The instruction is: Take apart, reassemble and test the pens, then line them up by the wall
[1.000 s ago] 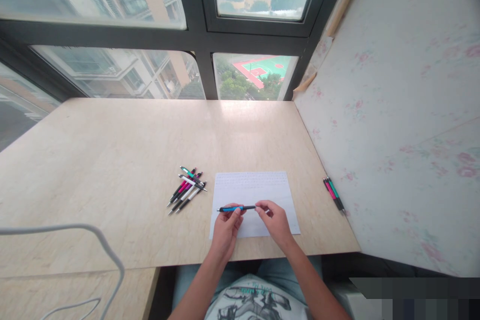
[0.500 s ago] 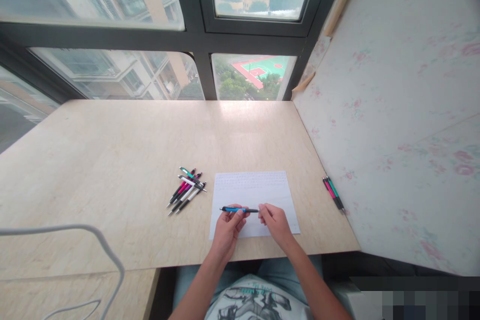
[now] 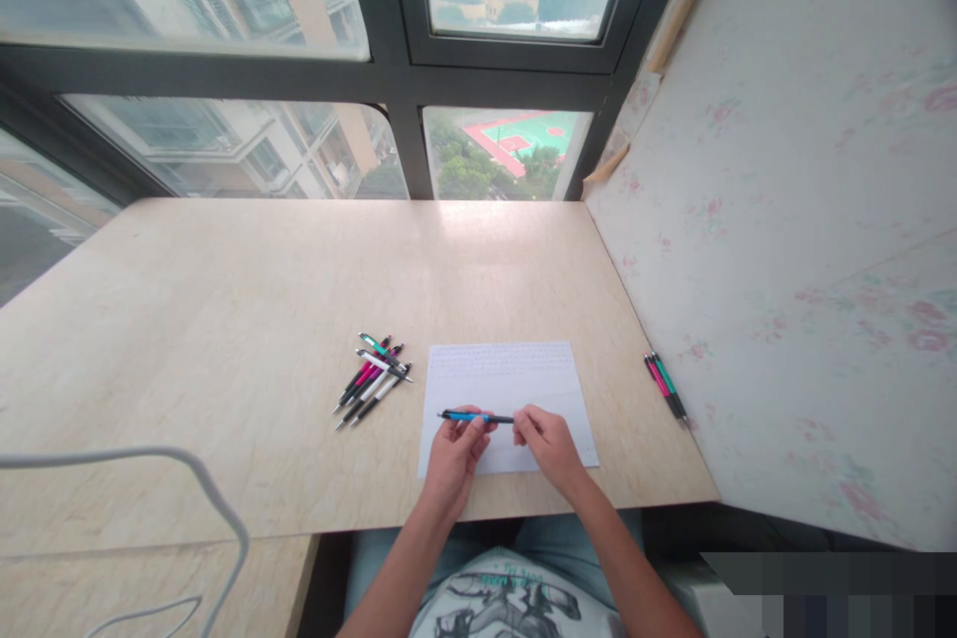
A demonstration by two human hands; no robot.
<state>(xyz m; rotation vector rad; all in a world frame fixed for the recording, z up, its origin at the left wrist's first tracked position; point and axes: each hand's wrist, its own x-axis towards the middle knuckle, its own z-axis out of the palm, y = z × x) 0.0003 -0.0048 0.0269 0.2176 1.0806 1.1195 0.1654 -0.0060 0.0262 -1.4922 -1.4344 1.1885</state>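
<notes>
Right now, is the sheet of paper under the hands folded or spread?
Spread: the sheet of paper lies flat on the table, all four corners showing, below the blue pen in the left hand's fingers.

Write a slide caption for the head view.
Left hand holds a blue pen, right hand at its black end, over a partly written sheet, between a pen pile and two pens.

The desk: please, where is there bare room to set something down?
Bare: behind the pen pile and paper, up to the window frame; also between the paper and the two pens near the wall. Crowded: above the paper, with left hand, right hand and blue pen.
</notes>
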